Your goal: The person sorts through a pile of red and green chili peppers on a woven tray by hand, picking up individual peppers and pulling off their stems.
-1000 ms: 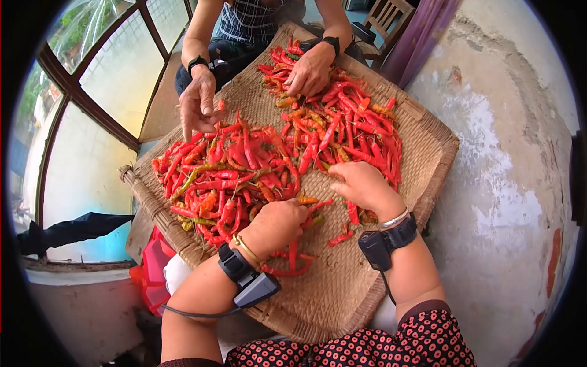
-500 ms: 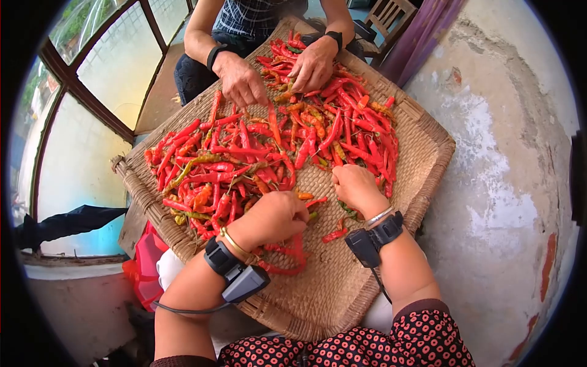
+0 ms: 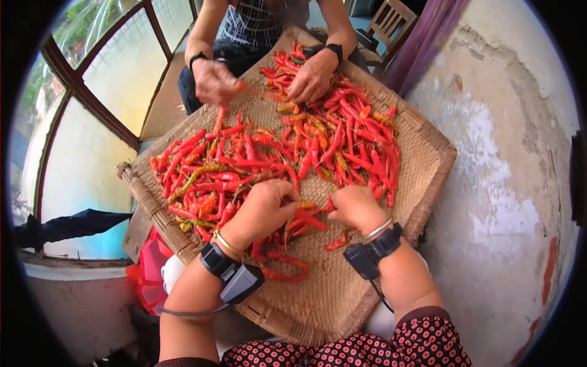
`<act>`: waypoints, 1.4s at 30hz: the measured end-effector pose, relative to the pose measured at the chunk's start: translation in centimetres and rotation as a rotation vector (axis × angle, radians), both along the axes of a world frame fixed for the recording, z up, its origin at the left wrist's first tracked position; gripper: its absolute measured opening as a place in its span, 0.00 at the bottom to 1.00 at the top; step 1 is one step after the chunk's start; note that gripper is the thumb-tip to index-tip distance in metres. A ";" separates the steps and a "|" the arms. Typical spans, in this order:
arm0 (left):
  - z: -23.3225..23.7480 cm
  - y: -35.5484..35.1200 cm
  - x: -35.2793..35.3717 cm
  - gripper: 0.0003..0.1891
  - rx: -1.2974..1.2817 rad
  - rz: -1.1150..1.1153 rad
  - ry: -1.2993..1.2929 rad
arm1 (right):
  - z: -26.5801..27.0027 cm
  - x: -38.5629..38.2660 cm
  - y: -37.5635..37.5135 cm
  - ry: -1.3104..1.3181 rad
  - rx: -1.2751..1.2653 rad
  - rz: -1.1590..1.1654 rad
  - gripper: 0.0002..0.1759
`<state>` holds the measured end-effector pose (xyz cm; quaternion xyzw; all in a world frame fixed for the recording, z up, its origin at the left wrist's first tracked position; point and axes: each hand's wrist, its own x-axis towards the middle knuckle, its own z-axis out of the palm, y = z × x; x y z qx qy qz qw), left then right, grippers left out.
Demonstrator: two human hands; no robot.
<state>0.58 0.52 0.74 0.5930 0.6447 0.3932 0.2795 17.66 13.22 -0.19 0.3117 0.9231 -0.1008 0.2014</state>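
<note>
My left hand (image 3: 264, 211) is closed, with a red chili pepper (image 3: 312, 219) sticking out from its thumb and fingertips toward the right. To its right, my right hand (image 3: 356, 208) is also closed, fingers pinched, and a bit of red chili shows at the fingertips. Both hands hover just above a woven tray (image 3: 342, 287). Left of and beyond my left hand lies a heap of red chilies (image 3: 214, 177), some orange or yellowish. Several separate chilies (image 3: 284, 274) lie below my left hand, and a short piece (image 3: 336, 243) rests below my right.
Across the tray, another person's hands (image 3: 310, 76) handle chilies; the other hand is blurred, raised with a red one. A second heap (image 3: 361, 134) spreads at the tray's far right. Windows (image 3: 73, 165) stand left, a worn wall (image 3: 489, 183) right, a wooden chair (image 3: 391, 27) behind.
My right hand has moved down and left toward my left hand. My left hand has shifted slightly up and left. The other person's hand at left has lifted away from the heap.
</note>
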 end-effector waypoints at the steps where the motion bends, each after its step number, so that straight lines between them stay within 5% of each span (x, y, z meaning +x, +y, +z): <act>1: 0.1 0.1 -0.1 0.04 0.030 0.022 0.001 | -0.6 -0.1 0.0 0.016 0.014 0.004 0.14; 6: -0.3 0.2 -0.7 0.03 0.089 0.080 -0.019 | 0.1 0.6 0.9 0.081 -0.036 0.036 0.11; 11: -0.5 0.5 -0.9 0.04 -0.028 0.228 -0.358 | 4.1 1.6 2.8 0.379 -0.190 -0.064 0.11; 13: -0.5 0.5 -0.9 0.04 0.011 0.272 -0.524 | 4.0 1.3 2.9 0.897 -0.550 -0.487 0.09; 14: -0.3 0.6 -0.9 0.04 0.024 0.284 -0.640 | 3.9 1.0 2.5 0.891 -0.551 -0.486 0.09; 16: -0.2 0.5 -1.1 0.04 0.062 0.263 -0.824 | 4.2 -0.5 1.1 1.514 -0.657 -0.707 0.09; 19: -0.4 0.5 -0.3 0.04 0.034 0.266 -0.937 | 0.9 -0.7 1.1 1.216 -0.463 -0.542 0.14; 21: -0.9 0.6 -0.3 0.04 0.009 0.278 -0.878 | 1.4 -0.8 0.2 1.129 -0.655 -0.354 0.17; 27: -1.0 0.6 0.2 0.04 -0.051 0.232 -0.820 | 2.7 -0.1 0.1 1.133 -1.284 -0.583 0.18; 33: -1.4 0.5 0.9 0.06 -0.077 0.179 -0.678 | 2.9 -0.4 -0.4 0.821 -0.996 -0.432 0.11; 36: -1.0 0.2 0.7 0.08 -0.013 0.222 -0.445 | 3.1 0.5 0.7 0.937 -0.916 -0.507 0.08; 38: -1.0 0.0 0.1 0.12 0.107 0.123 0.290 | 3.2 1.5 1.5 0.978 -0.820 -0.593 0.08; 42: -1.5 -0.5 1.1 0.14 -0.107 0.015 0.510 | 2.4 2.1 2.1 0.872 -0.323 -0.404 0.11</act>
